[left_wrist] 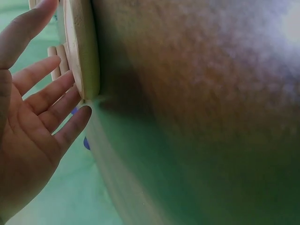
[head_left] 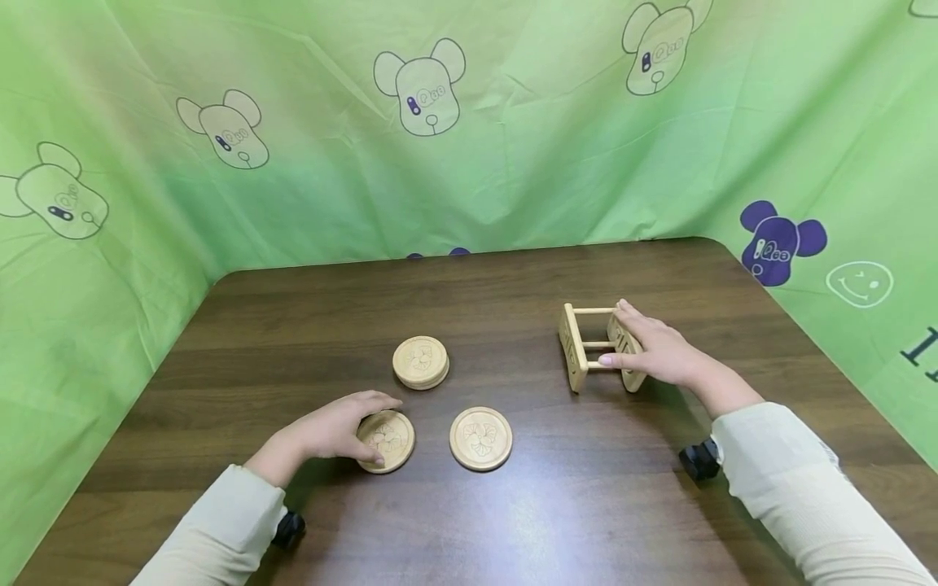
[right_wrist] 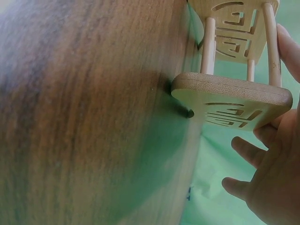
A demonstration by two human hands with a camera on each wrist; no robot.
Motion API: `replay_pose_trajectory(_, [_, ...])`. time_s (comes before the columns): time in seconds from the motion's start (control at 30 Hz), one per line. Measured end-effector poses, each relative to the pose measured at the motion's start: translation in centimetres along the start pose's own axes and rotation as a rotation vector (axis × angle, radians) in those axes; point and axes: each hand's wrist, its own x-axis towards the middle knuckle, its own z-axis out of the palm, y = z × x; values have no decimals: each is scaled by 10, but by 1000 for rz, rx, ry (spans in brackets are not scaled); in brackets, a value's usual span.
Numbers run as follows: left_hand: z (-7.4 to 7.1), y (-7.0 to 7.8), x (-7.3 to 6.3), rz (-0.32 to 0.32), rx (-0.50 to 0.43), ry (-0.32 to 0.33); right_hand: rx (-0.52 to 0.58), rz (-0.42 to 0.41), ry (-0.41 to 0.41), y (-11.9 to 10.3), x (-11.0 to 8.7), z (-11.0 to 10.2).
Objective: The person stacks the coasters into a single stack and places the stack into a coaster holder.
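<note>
My left hand (head_left: 333, 427) spans a round wooden coaster (head_left: 392, 438) lying on the table, thumb over its near side and fingertips by its far rim. In the left wrist view those fingers are spread and nearly straight beside the coaster's edge (left_wrist: 86, 51). At the right, my right hand (head_left: 663, 350) holds a wooden coaster rack (head_left: 575, 350) by its right side panel. The thumb lies on the inner side, by the rods, and a finger touches the cut-out panel (right_wrist: 229, 112) from outside; other fingers stick out loosely in the right wrist view.
Another coaster (head_left: 480, 439) with a carved leaf pattern lies between the hands. Behind it, to the left, is a small stack of coasters (head_left: 421, 362). A green printed curtain (head_left: 498, 187) rises along the back and sides of the brown wooden table (head_left: 308, 325).
</note>
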Motion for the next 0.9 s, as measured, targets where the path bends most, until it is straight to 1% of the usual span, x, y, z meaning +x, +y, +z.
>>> replay_pose_trajectory(0.17, [1,0,-1,19,13,-3,-4,-1,3,0,1,0])
replay_pose_trajectory(0.27, [1,1,-2,18,16,-12,-5,-2,4,0,1,-1])
replay_pose_trajectory(0.5, [3,0,-4,-3,38,-27,-5,-2,1,0,2,-1])
replay_pose_trajectory(0.9, [7,3,-3,-41,27,-49,-7,-6,0,1,1,1])
